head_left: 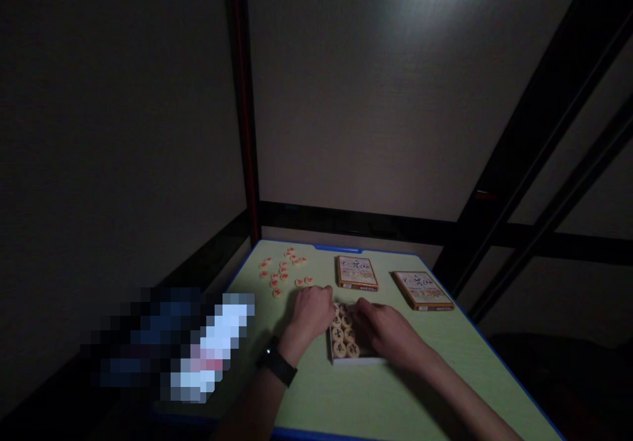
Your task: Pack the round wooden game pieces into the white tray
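Note:
A shallow white box [357, 359] lies on the green table [376, 395], with several round pale game pieces [345, 335] packed inside. My left hand [310, 314], with a dark watch on its wrist, rests at the box's left edge, fingers curled down by the pieces. My right hand [384, 333] lies over the right half of the box and hides the pieces there; its fingers bend down onto them. I cannot make out whether either hand pinches a piece.
Several loose round pieces with red marks [281, 273] lie scattered at the table's far left. Two flat printed boxes [357, 272] [423, 289] sit at the far side. A dark red post [243, 98] and black bars [534, 138] stand behind. A blurred patch [182, 342] lies left.

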Tool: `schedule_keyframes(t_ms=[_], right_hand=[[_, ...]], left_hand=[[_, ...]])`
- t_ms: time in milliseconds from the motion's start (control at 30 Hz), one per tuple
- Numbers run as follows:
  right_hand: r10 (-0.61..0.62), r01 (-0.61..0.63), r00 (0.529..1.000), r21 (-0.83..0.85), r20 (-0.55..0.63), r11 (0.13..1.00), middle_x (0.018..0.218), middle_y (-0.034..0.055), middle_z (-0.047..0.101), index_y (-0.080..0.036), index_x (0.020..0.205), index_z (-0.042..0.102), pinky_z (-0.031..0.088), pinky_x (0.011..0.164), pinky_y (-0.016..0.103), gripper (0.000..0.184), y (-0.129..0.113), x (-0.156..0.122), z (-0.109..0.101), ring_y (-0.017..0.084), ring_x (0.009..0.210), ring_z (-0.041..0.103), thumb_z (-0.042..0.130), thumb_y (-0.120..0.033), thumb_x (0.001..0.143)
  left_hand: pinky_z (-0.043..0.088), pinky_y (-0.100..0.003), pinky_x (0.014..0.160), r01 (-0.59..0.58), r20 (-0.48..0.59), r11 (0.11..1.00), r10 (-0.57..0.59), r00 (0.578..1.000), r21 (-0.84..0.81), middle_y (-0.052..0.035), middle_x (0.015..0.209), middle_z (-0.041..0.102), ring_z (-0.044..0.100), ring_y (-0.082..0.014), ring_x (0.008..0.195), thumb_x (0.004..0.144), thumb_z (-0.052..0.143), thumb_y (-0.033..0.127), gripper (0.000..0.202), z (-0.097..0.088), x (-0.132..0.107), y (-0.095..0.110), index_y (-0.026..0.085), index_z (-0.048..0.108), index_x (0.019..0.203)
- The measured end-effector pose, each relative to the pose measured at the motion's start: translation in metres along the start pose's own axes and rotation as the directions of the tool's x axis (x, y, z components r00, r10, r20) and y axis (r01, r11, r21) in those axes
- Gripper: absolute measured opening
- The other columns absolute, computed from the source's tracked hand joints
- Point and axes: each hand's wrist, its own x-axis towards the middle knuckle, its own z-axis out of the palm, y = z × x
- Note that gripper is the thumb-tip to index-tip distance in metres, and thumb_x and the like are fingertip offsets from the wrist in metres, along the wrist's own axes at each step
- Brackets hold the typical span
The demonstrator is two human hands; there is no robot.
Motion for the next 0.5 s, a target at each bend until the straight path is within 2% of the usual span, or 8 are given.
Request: schedule_keyframes(t_ms=[100,200,367,500], right_hand=[[0.030,-0.030,1.000,-0.026,0.006,0.999,0.101,0.0132,0.073,-0.017,0.107,0.054,0.031,0.067,0.027,0.022,0.003,0.018,-0.005,0.022,0.088,0.065,0.047,-0.008,0.089],[0.007,-0.006,1.000,-0.028,0.024,1.000,0.103,0.0144,0.072,-0.016,0.111,0.051,0.031,0.068,0.027,0.025,0.002,0.032,-0.002,0.022,0.089,0.065,0.048,-0.007,0.088],[-0.020,0.020,1.000,-0.017,0.018,1.000,0.101,0.0135,0.072,-0.017,0.110,0.051,0.031,0.066,0.027,0.028,0.002,0.036,0.003,0.021,0.087,0.064,0.046,-0.003,0.086],[0.018,-0.018,1.000,-0.033,0.015,0.999,0.092,0.0100,0.072,-0.016,0.111,0.052,0.029,0.062,0.026,0.034,0.003,0.038,-0.009,0.019,0.078,0.061,0.048,-0.001,0.081]], left_hand=[[0.053,-0.033,0.081,-0.007,-0.008,1.000,0.007,1.000,-0.003,-0.0150,0.098,0.075,0.072,-0.0250,0.094,0.091,0.041,0.016,0.032,0.002,0.000,-0.001,0.018,0.070,0.103],[0.053,-0.035,0.081,-0.023,-0.004,1.000,0.023,1.000,-0.021,-0.0153,0.097,0.075,0.072,-0.0258,0.093,0.091,0.041,0.016,0.031,0.003,0.000,0.000,0.018,0.070,0.101],[0.053,-0.034,0.082,-0.030,-0.005,0.999,0.029,1.000,-0.038,-0.0145,0.098,0.075,0.071,-0.0246,0.093,0.092,0.040,0.016,0.032,0.000,-0.001,0.002,0.018,0.070,0.104],[0.053,-0.034,0.082,0.094,-0.084,0.995,-0.096,0.992,-0.034,-0.0151,0.099,0.073,0.070,-0.0248,0.094,0.090,0.040,0.012,0.033,-0.010,0.002,-0.008,0.015,0.069,0.105]])
